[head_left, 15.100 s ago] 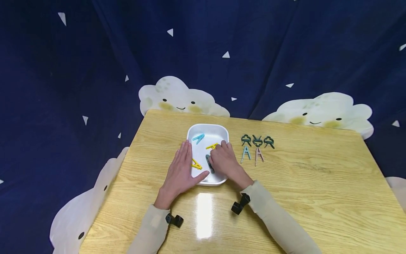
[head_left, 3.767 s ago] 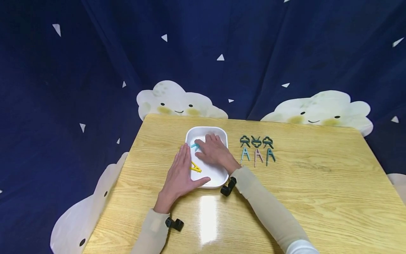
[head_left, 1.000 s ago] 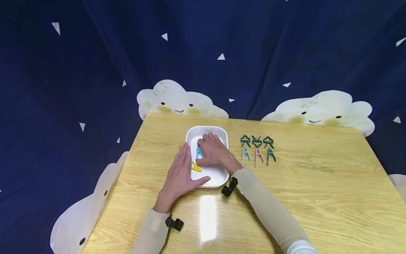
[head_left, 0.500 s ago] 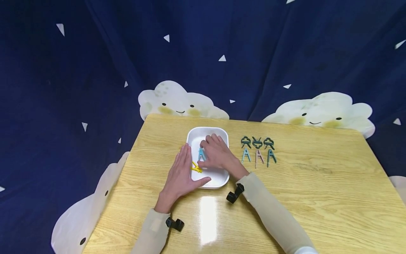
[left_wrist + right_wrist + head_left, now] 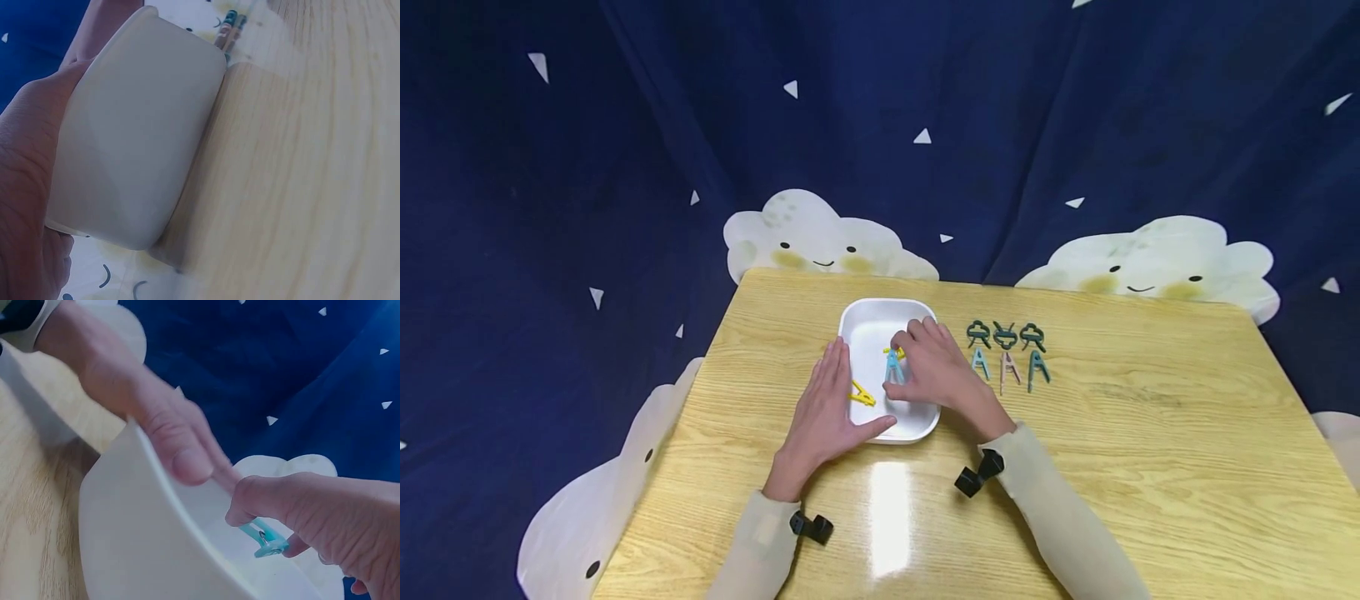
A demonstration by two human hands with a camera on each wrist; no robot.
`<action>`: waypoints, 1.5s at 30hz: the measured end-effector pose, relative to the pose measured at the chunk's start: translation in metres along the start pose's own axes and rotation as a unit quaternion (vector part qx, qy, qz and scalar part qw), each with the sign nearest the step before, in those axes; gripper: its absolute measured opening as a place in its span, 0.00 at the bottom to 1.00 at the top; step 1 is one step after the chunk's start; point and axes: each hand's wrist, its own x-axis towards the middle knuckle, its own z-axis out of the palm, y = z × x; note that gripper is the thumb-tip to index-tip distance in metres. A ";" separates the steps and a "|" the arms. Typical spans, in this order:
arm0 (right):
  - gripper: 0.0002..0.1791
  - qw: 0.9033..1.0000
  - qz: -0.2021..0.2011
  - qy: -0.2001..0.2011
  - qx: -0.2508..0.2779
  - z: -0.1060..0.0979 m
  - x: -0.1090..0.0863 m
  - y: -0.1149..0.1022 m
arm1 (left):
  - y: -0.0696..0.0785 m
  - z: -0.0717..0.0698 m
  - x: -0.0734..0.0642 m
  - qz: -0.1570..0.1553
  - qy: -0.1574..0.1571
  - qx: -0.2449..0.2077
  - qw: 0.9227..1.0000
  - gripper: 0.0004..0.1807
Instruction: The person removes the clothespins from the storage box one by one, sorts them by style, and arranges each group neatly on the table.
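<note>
My right hand [image 5: 942, 368] pinches a light blue clothespin [image 5: 892, 367] between thumb and fingers, over the inside of a white plastic tub [image 5: 867, 329]. In the right wrist view the clothespin [image 5: 270, 540] hangs just inside the tub's wall [image 5: 134, 519], its metal spring showing. My left hand [image 5: 826, 404] lies along the tub's left side, fingers straight, with the thumb reaching across the near rim. Inside the tub a yellow clothespin [image 5: 862, 395] lies by the left wall. Another yellow clothespin [image 5: 901, 353] is partly hidden behind the blue one and my right fingers.
Right of the tub, three dark green cloud-shaped clips [image 5: 1004, 335] form a row on the wooden table [image 5: 1135, 450]. Below them lie a light blue clothespin [image 5: 981, 363], a pink clothespin [image 5: 1010, 369] and a dark green clothespin [image 5: 1037, 367]. A dark blue curtain [image 5: 850, 108] hangs behind.
The dark green clothespin, in the tub 15 seconds ago, now lies in the lower row. My right hand has taken the light blue clothespin and shifted right with it. The left hand stays put.
</note>
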 end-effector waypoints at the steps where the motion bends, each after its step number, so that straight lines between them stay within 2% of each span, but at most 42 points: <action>1: 0.36 1.000 0.001 0.002 0.006 -0.002 -0.002 0.000 | 0.000 0.000 0.000 -0.001 -0.001 0.000 1.000 0.74; 7: 0.34 0.999 0.005 0.022 0.023 -0.014 -0.016 0.004 | 0.000 0.000 0.000 -0.004 -0.003 0.005 1.000 0.74; 16: 0.34 0.998 0.033 0.032 0.036 -0.026 -0.038 0.015 | 0.000 0.000 0.000 -0.008 -0.007 -0.001 1.000 0.75; 28: 0.34 0.996 0.046 0.061 0.055 -0.033 -0.067 0.033 | -0.003 0.000 0.000 0.001 0.011 -0.004 1.000 0.76; 37: 0.33 0.995 0.052 0.069 0.047 -0.028 -0.085 0.049 | -0.003 0.000 0.002 0.004 0.012 -0.005 1.000 0.76; 45: 0.32 0.995 0.073 0.052 0.039 -0.016 -0.095 0.064 | -0.002 0.000 0.002 0.005 0.013 -0.005 1.000 0.76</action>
